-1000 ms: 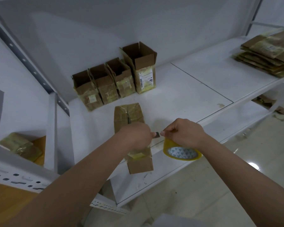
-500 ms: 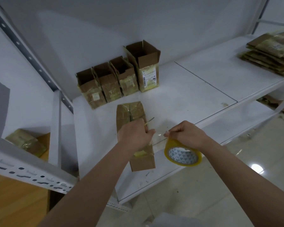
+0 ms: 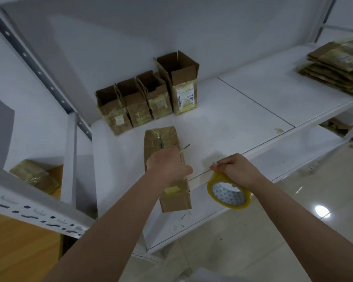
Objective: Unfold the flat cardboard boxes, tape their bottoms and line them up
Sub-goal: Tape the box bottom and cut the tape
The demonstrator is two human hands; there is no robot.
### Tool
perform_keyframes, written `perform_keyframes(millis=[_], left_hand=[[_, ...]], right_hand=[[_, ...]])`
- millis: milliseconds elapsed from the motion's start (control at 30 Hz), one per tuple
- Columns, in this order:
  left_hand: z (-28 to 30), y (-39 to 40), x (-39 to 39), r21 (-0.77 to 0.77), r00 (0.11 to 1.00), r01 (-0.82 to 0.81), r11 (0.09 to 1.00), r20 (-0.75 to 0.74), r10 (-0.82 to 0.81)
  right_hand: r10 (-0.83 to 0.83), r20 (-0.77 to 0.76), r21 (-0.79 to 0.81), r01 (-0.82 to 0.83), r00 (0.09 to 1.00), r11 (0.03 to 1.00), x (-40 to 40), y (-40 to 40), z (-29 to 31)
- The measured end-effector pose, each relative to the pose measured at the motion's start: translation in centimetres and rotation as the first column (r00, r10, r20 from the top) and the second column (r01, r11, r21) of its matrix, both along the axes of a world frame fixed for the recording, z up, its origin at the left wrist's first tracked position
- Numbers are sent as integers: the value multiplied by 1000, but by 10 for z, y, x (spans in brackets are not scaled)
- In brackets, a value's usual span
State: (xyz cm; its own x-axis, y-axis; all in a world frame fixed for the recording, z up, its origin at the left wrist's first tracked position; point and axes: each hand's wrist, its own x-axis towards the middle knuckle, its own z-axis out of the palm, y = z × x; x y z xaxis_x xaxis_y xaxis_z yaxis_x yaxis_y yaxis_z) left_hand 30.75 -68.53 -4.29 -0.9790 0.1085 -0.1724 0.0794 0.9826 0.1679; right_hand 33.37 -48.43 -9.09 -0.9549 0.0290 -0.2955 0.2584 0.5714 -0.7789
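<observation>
The box [image 3: 163,159] lies on its side at the shelf's [image 3: 243,123] front edge, long axis running away from the person; the left hand [image 3: 168,164] grips it, the right hand [image 3: 235,169] just beside pinches the tape roll [image 3: 228,192], the strip stretched between them

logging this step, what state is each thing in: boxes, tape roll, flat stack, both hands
box being taped: lying on its side on the shelf, end flaps closed
row of four boxes: upright, tops open, side by side
tape roll: strip pulled out toward the box
stack of flat boxes: still folded
left hand: pinching the tape end on the box
right hand: gripping the roll
</observation>
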Motion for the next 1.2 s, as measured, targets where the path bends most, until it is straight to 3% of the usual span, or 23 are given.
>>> perform_keyframes(millis=[167,267,500,567,800,933,1067,1133,1200], left_hand=[[8,5,-9,-88,962,-159,983,-236,135],[4,9,-14,-147,978,-186,971,-122,169],[28,-30,-21,71,971,221,973,-107,-212],[27,-40,-24,94,986,159,983,-56,-154],[1,5,-36,3,940,-280,960,-202,275],[-6,14,-43,24,917,-329,944,-229,326],[-4,-2,-37,63,940,-193,979,-274,203],[-4,-14,-29,66,950,8,998,-313,13],[-2,-30,-18,184,914,263,947,-363,-184]], right_hand=[[9,-30,-30,-10,1000,999,-2,1,8],[-9,-45,-66,6,999,998,-3,1,13],[-129,-107,-142,113,986,983,-10,17,28],[-145,-115,-152,127,983,980,-12,18,30],[-142,-132,-162,120,981,979,-15,6,35],[-150,-170,-159,123,974,980,-15,3,37],[-167,-182,-182,134,969,974,-10,4,39],[-168,-193,-193,130,967,973,-9,4,41],[-151,-203,-210,108,967,972,-8,4,44]])
